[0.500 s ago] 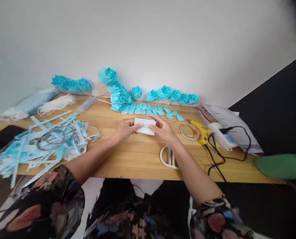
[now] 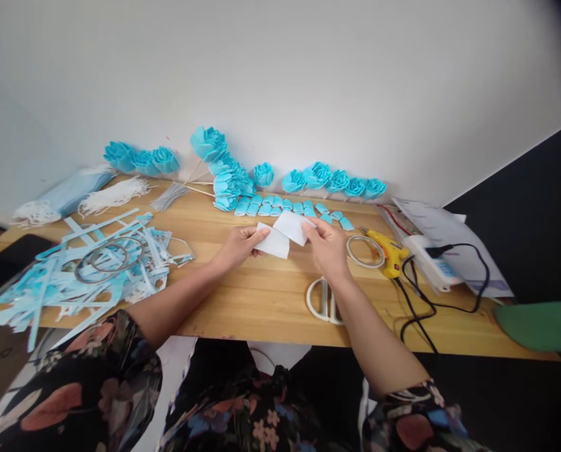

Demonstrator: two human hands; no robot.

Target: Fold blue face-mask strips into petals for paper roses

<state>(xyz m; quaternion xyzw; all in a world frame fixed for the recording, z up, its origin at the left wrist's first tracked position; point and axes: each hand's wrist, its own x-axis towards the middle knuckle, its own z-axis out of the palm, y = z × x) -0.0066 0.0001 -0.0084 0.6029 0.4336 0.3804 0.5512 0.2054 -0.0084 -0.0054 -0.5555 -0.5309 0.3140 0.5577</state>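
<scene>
My left hand (image 2: 243, 245) pinches a small white rectangular piece of thin sheet (image 2: 275, 243) between thumb and fingers. A second white piece (image 2: 290, 226) is gripped at its right edge by my right hand (image 2: 326, 243). The two pieces meet or overlap slightly at the middle, the right one tilted and a bit higher. Both are held above the wooden table. Just beyond them lie rows of small blue folded pieces (image 2: 276, 202). Near my right forearm rests a pair of scissors (image 2: 315, 301) with white handles, partly hidden by the arm.
Blue flowers (image 2: 318, 174) line the wall. A heap of blue and white strips (image 2: 87, 270) covers the left side, near a black phone (image 2: 11, 263) and stacked face masks (image 2: 68, 191). To the right are a yellow glue gun (image 2: 388, 251), a tape roll (image 2: 365, 251) and a power strip (image 2: 433, 262).
The white pieces, stacked together half a second ago, are now pulled apart, one in each hand. My right hand has moved to the right. The view has shifted slightly.
</scene>
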